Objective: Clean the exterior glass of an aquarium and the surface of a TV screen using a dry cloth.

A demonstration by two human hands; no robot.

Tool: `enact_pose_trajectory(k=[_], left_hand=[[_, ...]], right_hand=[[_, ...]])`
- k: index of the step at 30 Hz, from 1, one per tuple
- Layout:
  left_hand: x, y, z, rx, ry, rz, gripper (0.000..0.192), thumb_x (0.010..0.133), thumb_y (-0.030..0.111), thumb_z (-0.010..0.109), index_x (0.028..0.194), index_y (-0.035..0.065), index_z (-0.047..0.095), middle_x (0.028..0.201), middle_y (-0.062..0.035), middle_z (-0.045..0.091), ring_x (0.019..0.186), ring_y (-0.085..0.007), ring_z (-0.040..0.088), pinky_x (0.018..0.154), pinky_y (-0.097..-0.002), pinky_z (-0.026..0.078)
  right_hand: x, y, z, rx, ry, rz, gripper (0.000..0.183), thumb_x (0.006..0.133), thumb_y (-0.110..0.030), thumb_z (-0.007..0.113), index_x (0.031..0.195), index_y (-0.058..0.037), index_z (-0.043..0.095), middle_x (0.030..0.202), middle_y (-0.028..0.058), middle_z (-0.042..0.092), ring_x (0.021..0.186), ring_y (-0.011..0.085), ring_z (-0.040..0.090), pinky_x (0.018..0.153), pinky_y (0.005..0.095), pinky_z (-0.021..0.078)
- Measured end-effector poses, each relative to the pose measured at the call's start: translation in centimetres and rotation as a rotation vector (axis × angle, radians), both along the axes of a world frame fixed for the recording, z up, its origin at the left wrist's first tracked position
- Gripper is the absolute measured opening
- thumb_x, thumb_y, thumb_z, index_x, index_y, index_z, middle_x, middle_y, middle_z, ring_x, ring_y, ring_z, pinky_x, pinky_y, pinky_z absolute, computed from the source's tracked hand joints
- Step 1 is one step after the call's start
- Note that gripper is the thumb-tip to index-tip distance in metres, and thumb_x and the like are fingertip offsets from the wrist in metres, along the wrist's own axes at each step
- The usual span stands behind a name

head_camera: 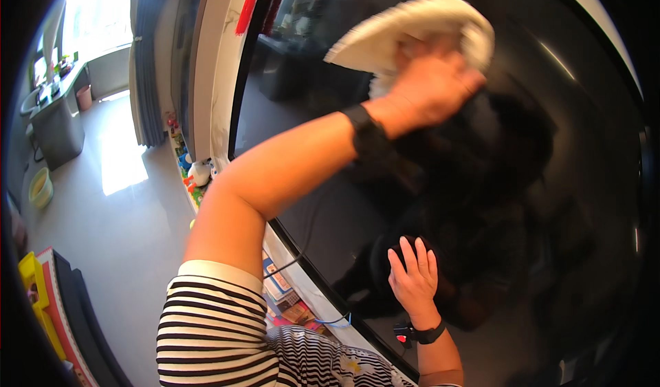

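A large glossy black screen (577, 191) fills most of the view in front of me, with dark reflections in it. My left hand (433, 85) is raised to its upper part and grips a cream-white cloth (412, 26). The cloth lies spread against the glass, its edges blurred, and part of it is hidden behind my fingers. Lower down, my right hand (415, 278) is empty, palm towards the screen and fingers slightly apart. Whether it presses on the glass, I cannot tell. Both wrists wear black bands.
Below the screen's dark frame (309, 278) lie boxes and papers (281, 284), with a thin black cable (289, 265) nearby. Red tassels (250, 5) hang at the upper left. Small toys (198, 173) line a ledge. Across the floor (121, 216) stand a desk (59, 124) and a basin (41, 188).
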State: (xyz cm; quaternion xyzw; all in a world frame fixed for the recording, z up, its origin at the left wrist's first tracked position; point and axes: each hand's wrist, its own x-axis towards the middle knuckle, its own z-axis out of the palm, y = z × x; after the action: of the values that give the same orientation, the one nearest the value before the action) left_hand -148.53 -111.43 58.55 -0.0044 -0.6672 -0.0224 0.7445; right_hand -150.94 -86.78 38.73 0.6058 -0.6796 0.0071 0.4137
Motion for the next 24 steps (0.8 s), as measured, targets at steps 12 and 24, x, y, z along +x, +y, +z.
enact_pose_trajectory(k=[12, 24], left_hand=[[-0.8, 11.2, 2.4, -0.387, -0.022, -0.745, 0.048, 0.083, 0.028, 0.048, 0.128, 0.0154, 0.038, 0.132, -0.0057, 0.038, 0.125, -0.0234, 0.031, 0.106, -0.0413, 0.017], [2.8, -26.9, 5.3, 0.384, -0.040, 0.184, 0.050, 0.088, 0.044, 0.038, 0.102, -0.0019, 0.052, 0.103, -0.0233, 0.051, 0.099, -0.0392, 0.047, 0.085, -0.0435, 0.038]], right_hand=[[0.2, 0.2, 0.3, 0.038, -0.059, -0.013, 0.033, 0.064, -0.011, 0.063, 0.097, -0.0132, 0.061, 0.121, 0.0054, 0.050, 0.115, 0.0276, 0.043, 0.094, 0.0401, 0.0328], [0.3, -0.4, -1.0, -0.064, 0.025, -0.189, 0.030, 0.061, -0.007, 0.060, 0.089, -0.0182, 0.065, 0.109, -0.0015, 0.056, 0.106, 0.0236, 0.048, 0.092, 0.0378, 0.0311]])
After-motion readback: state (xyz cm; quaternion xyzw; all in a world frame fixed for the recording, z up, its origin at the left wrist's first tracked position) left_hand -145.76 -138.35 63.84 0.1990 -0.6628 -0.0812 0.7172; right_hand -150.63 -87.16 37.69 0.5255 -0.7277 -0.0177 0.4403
